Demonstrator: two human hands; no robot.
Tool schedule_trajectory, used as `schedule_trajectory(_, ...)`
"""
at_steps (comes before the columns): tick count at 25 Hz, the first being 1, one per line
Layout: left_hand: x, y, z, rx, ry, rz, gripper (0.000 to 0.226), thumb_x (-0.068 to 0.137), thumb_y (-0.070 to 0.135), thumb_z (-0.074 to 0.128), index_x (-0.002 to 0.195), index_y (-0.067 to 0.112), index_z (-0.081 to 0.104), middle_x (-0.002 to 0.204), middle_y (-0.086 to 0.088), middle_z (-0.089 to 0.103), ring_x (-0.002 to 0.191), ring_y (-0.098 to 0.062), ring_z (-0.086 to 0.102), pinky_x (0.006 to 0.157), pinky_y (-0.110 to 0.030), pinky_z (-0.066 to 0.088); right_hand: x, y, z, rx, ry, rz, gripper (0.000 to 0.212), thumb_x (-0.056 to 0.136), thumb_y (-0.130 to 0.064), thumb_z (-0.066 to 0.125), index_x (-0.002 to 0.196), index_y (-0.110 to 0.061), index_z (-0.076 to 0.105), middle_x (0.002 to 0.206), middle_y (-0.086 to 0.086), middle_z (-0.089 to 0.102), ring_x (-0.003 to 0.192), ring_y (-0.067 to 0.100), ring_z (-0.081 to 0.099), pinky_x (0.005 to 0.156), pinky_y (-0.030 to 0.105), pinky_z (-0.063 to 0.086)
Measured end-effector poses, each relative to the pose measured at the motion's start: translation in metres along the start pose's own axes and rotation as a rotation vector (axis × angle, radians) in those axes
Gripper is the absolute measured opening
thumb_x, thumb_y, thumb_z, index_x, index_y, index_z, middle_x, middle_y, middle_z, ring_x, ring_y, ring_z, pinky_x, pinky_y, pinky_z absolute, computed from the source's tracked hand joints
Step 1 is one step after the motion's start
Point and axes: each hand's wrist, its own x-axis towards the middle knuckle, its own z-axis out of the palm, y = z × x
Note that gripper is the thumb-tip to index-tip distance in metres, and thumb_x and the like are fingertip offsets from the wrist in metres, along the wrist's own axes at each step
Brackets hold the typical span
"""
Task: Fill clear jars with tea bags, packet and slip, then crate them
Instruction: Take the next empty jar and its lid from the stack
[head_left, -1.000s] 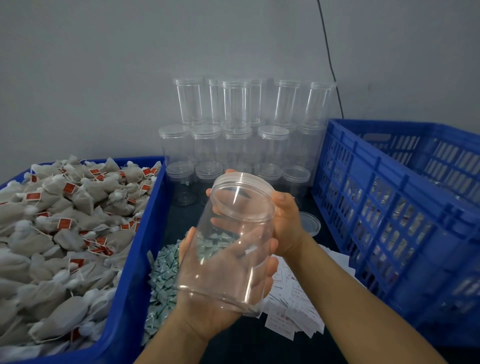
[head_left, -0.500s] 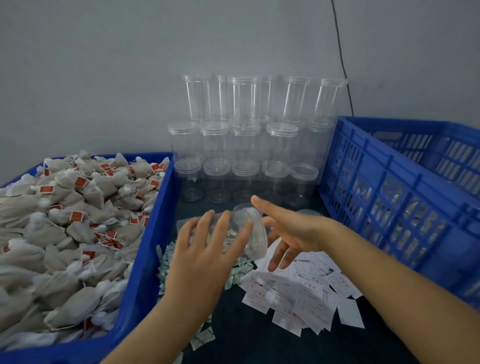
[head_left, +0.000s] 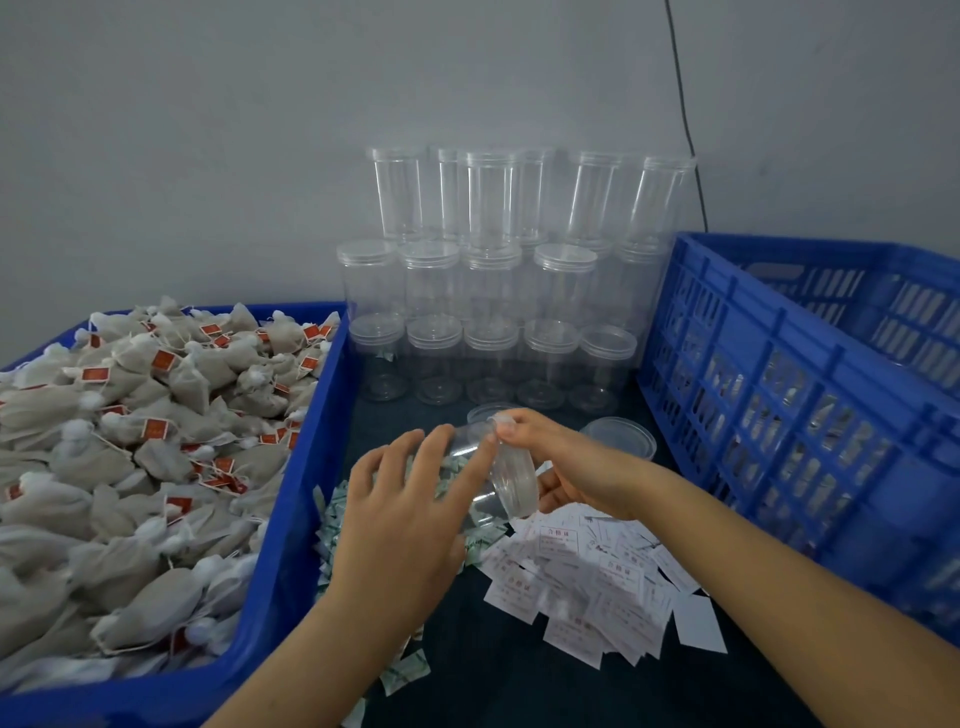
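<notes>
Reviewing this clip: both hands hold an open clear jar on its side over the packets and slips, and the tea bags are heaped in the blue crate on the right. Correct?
Not quite. The head view shows the tea bags heaped in the blue bin on the left; the blue crate on the right holds none that I can see. The rest stands: the left hand and right hand hold the open clear jar on its side.

Soft, even, cool-toned light fills the scene, with no hard shadows; the wall (head_left: 208, 130) darkens gently toward the upper corners. The stacked clear jars (head_left: 493, 270) carry only faint pale highlights and look hazy against the wall. Wide-angle distortion bends the blue crate (head_left: 779, 415) and the tea-bag bin (head_left: 291, 519) outward at the edges. Fine detail is slightly smeared, and print on the white slips (head_left: 597, 577) is barely legible.
</notes>
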Motion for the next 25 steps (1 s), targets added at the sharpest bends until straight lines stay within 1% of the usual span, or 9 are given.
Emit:
schedule_trajectory(5,0.002,-0.003,-0.009,-0.274,-0.190,-0.121,0.089,0.063,0.062,0.065,0.141,0.027,0.039,0.132,0.002,0.052,0.114,-0.022,0.054,0.089,-0.041,0.044,-0.004,-0.003,-0.005,-0.214,0.034,-0.165,0.046,0.078,-0.059,0.054,0.123,-0.052,0.048,0.115,-0.001,0.059,0.106,0.032,0.064,0.087,0.038,0.053)
schedule_trajectory(8,-0.001,-0.011,-0.012,-0.872,-0.455,-0.296,0.080,0.064,0.067,0.066,0.134,0.053,0.029,0.120,0.032,0.048,0.106,0.004,0.055,0.082,-0.014,0.045,-0.013,-0.010,-0.016,-0.210,0.017,-0.296,0.046,0.073,-0.058,0.058,0.117,-0.062,0.050,0.119,-0.003,0.058,0.104,0.022,0.065,0.088,0.038,0.057)
schedule_trajectory(10,-0.006,-0.018,-0.010,-1.299,-0.535,-0.489,0.074,0.061,0.057,0.076,0.123,0.059,0.035,0.108,0.032,0.059,0.097,0.006,0.062,0.068,-0.009,0.050,-0.018,-0.015,-0.034,-0.086,0.056,-0.408,0.045,0.073,-0.056,0.054,0.118,-0.059,0.054,0.116,-0.005,0.062,0.094,0.013,0.066,0.080,0.032,0.057)
schedule_trajectory(11,-0.010,-0.021,-0.006,-1.360,-0.523,-0.526,0.077,0.060,0.053,0.079,0.123,0.058,0.035,0.110,0.031,0.059,0.099,0.007,0.061,0.069,-0.009,0.050,-0.019,-0.014,-0.045,-0.003,0.083,-0.440,0.047,0.074,-0.053,0.056,0.121,-0.054,0.053,0.114,-0.001,0.062,0.090,0.012,0.066,0.078,0.030,0.056)
schedule_trajectory(14,-0.016,-0.020,0.000,-1.426,-0.471,-0.605,0.085,0.055,0.049,0.081,0.124,0.055,0.033,0.110,0.034,0.057,0.102,0.010,0.058,0.072,-0.014,0.052,-0.012,0.006,-0.072,0.263,0.272,-0.426,0.048,0.081,-0.034,0.065,0.123,-0.049,0.047,0.121,0.003,0.053,0.096,0.015,0.067,0.083,0.033,0.056)
schedule_trajectory(16,-0.015,-0.017,0.003,-1.416,-0.436,-0.626,0.090,0.053,0.047,0.080,0.127,0.053,0.029,0.109,0.034,0.057,0.099,0.011,0.059,0.069,-0.013,0.052,-0.001,0.027,-0.080,0.376,0.513,-0.385,0.048,0.092,-0.018,0.064,0.125,-0.047,0.045,0.128,-0.001,0.051,0.110,0.018,0.064,0.099,0.042,0.052)
schedule_trajectory(19,-0.011,-0.013,0.007,-1.350,-0.426,-0.650,0.105,0.056,0.042,0.085,0.139,0.043,0.022,0.124,0.023,0.049,0.108,0.008,0.053,0.083,-0.016,0.048,0.015,0.061,-0.085,0.216,0.893,-0.161,0.060,0.082,-0.026,0.079,0.132,-0.031,0.045,0.141,0.001,0.047,0.129,0.023,0.050,0.106,0.039,0.043)
schedule_trajectory(22,-0.011,-0.007,0.011,-1.307,-0.408,-0.647,0.097,0.063,0.028,0.086,0.137,0.041,0.025,0.132,0.020,0.043,0.121,0.001,0.044,0.099,-0.025,0.039,0.030,0.092,-0.082,0.077,0.967,-0.014,0.082,0.073,-0.038,0.086,0.141,-0.021,0.042,0.146,0.001,0.043,0.133,0.023,0.044,0.099,0.033,0.039)
schedule_trajectory(25,-0.013,-0.004,0.013,-1.259,-0.384,-0.672,0.092,0.059,0.029,0.088,0.129,0.042,0.030,0.128,0.014,0.046,0.119,-0.006,0.049,0.100,-0.030,0.042,0.043,0.116,-0.081,-0.011,0.972,0.073,0.091,0.074,-0.038,0.086,0.148,-0.020,0.035,0.152,0.004,0.039,0.137,0.027,0.040,0.107,0.040,0.037)
